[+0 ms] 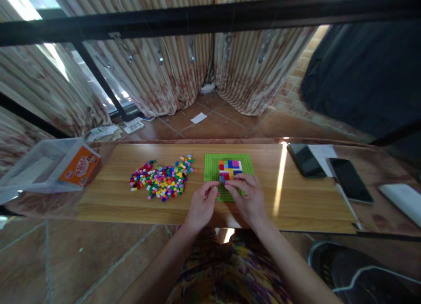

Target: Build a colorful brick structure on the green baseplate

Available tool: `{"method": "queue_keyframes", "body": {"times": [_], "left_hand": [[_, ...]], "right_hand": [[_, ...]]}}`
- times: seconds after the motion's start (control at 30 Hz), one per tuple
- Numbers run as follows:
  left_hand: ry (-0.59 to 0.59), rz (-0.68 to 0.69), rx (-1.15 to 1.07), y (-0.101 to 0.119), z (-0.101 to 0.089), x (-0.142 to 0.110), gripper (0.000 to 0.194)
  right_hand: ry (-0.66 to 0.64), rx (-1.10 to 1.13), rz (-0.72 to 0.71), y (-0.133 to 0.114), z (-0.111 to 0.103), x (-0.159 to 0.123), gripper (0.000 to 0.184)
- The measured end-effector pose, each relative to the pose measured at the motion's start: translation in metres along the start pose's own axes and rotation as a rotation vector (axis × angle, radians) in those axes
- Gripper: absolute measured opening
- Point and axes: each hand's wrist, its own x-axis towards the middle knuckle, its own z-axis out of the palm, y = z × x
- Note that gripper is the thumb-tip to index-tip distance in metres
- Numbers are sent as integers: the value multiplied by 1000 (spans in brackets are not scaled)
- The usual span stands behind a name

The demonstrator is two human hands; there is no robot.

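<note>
A green studded baseplate [210, 164] lies on the wooden board, with a patch of small colourful toy bricks [230, 164] in red, blue, yellow, white and pink pressed onto it. My left hand [201, 206] is at the plate's near left edge, thumb and fingers pinched together; whatever is between them is too small to name. Over the plate's near right part, my right hand [251, 199] has its thumb and finger closed at the near edge of the brick patch. Its fingers cover part of the bricks, and what they grip is not clear.
Left of the plate spreads a pile of loose toy bricks [164, 180]. A clear plastic box [42, 164] with an orange label stands at the far left. Two dark phones, one phone [305, 160] and another phone [350, 180], lie right, near a white object [403, 201].
</note>
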Motion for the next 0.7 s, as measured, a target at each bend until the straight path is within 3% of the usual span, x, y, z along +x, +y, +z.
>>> {"method": "queue_keyframes", "body": {"times": [0.1, 0.27, 0.7], "left_hand": [[24, 43, 134, -2, -2, 11, 33], [-34, 85, 273, -5, 3, 18, 37], [-33, 163, 416, -4, 10, 17, 41]], "right_hand": [[-4, -78, -4, 6, 14, 14, 13], [-10, -141, 45, 13, 25, 18, 14], [32, -64, 201, 10, 23, 23, 18]]}}
